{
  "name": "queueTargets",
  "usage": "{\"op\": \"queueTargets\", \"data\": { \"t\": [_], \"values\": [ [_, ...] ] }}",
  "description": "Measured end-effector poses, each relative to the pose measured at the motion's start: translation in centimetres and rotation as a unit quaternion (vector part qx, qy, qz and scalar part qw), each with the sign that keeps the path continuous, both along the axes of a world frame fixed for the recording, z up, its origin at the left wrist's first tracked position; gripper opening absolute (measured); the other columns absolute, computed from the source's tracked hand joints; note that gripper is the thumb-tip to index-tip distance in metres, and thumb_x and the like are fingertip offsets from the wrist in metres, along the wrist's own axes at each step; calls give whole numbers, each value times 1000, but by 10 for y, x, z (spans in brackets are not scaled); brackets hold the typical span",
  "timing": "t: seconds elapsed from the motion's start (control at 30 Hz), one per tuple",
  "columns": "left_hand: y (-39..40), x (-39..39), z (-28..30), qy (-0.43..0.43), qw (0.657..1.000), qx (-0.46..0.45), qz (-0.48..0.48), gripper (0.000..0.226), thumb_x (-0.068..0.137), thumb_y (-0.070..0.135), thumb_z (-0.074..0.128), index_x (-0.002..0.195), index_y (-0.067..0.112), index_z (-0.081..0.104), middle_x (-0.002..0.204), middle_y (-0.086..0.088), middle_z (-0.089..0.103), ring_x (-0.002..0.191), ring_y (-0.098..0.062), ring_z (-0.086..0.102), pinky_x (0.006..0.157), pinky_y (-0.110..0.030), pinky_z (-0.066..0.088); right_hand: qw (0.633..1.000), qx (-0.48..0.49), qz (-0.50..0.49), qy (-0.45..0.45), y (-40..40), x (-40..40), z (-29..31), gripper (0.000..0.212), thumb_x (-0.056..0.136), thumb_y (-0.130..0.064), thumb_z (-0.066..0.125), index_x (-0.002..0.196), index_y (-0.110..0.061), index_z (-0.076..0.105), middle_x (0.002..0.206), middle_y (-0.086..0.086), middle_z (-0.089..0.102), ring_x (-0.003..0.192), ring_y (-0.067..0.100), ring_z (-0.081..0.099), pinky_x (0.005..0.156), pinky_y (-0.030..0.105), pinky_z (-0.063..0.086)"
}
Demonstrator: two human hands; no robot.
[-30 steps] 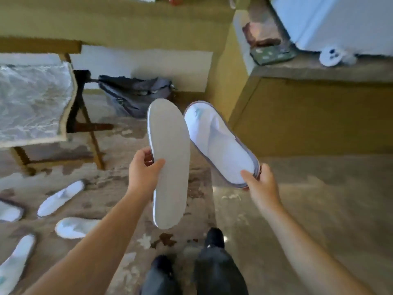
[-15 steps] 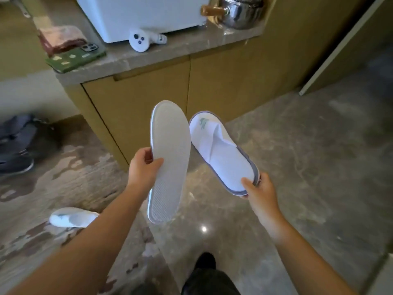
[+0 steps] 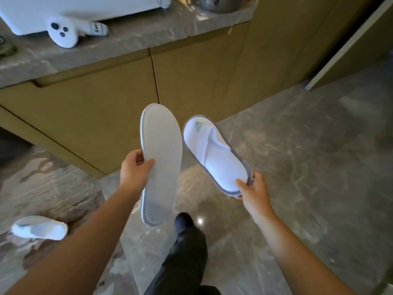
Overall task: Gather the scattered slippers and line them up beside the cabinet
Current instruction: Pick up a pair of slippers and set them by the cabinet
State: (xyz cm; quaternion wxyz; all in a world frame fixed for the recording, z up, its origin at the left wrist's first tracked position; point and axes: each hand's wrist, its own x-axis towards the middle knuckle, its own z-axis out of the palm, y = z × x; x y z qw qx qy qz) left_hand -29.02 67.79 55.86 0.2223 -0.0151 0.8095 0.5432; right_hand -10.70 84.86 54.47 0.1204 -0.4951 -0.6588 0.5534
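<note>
My left hand (image 3: 134, 169) grips a white slipper (image 3: 161, 158) by its edge, its grey ribbed sole turned toward me. My right hand (image 3: 253, 188) pinches the heel end of a second white slipper (image 3: 212, 154), top side up, with grey trim and a small green logo. Both slippers hang in the air in front of the tan cabinet (image 3: 95, 107). A third white slipper (image 3: 39, 227) lies on the floor at the lower left.
The cabinet has a grey marble top (image 3: 127, 41) carrying a white controller (image 3: 63, 35), a white box (image 3: 74, 9) and a metal pot (image 3: 217, 3). Polished grey stone floor (image 3: 308, 167) stretches to the right. A pale door edge (image 3: 348, 43) slants at the upper right. My dark-trousered leg (image 3: 182, 252) is below.
The view has swung right and closer to the cabinet front. The table, the bag and most floor slippers have left the frame. Both hands keep their slippers.
</note>
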Motion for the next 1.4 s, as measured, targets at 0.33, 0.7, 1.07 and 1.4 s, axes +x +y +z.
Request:
{"op": "queueTargets", "data": {
  "t": [0.33, 0.7, 1.07, 1.4],
  "values": [
    [72, -52, -90, -42, 994, -48, 86, 24, 79, 5, 56, 103, 7, 58, 89, -4, 57, 77, -17, 53, 71, -30, 40, 992, -9, 109, -64, 90, -93, -83, 28, 78, -1, 55, 94, -14, 36, 81, -11, 44, 75, 13, 51, 75, 44, 54],
    [71, -56, -270, -82, 966, -73, 233, 16, 81, 6, 56, 95, 15, 56, 78, 4, 56, 70, -10, 54, 58, -22, 42, 967, -38, 230, -107, 107, -155, -275, 38, 77, 0, 57, 108, -7, 36, 88, -6, 44, 90, 22, 49, 82, 55, 52],
    [33, -85, -521, -65, 957, -36, 280, 14, 82, 4, 55, 93, 13, 56, 74, 5, 57, 66, -8, 55, 48, -12, 47, 957, -75, 264, -89, 65, -206, -542, 44, 75, 4, 61, 98, -16, 30, 102, 5, 43, 91, 20, 49, 62, 18, 45],
    [-9, -131, -639, 8, 951, -24, 308, 17, 79, 2, 57, 91, 14, 57, 69, 1, 56, 61, -14, 52, 54, -19, 47, 954, -76, 286, -46, 17, -253, -676, 64, 72, 2, 66, 126, -9, 34, 109, 1, 43, 101, 21, 48, 89, 35, 46]
  ]
}}
